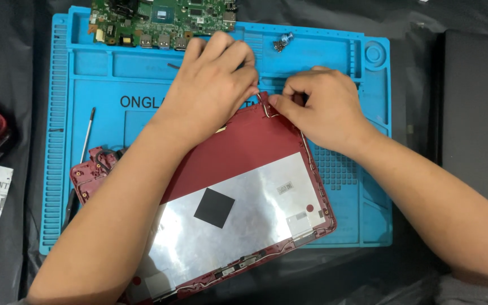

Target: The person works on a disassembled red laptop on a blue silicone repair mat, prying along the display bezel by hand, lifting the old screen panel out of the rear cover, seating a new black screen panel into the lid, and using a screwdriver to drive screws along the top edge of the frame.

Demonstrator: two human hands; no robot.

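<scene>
A red laptop lid shell [238, 197], foil-lined inside, lies tilted across the lower middle of the frame on a blue work mat [362, 186]. At its upper corner, mid-frame, the left hand [210, 90] and right hand [323, 107] meet, fingertips pinched closed on a thin grey cable [306, 149] that runs down the shell's right edge. The cable looks limp, light and easily torn; best gripped near its clipped corner. A green circuit board [159, 20] sits at the upper left.

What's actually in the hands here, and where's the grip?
Both hands, left hand and right hand, pinch a thin cable at the top corner of the red laptop lid shell, fingertips nearly meeting there.
</scene>
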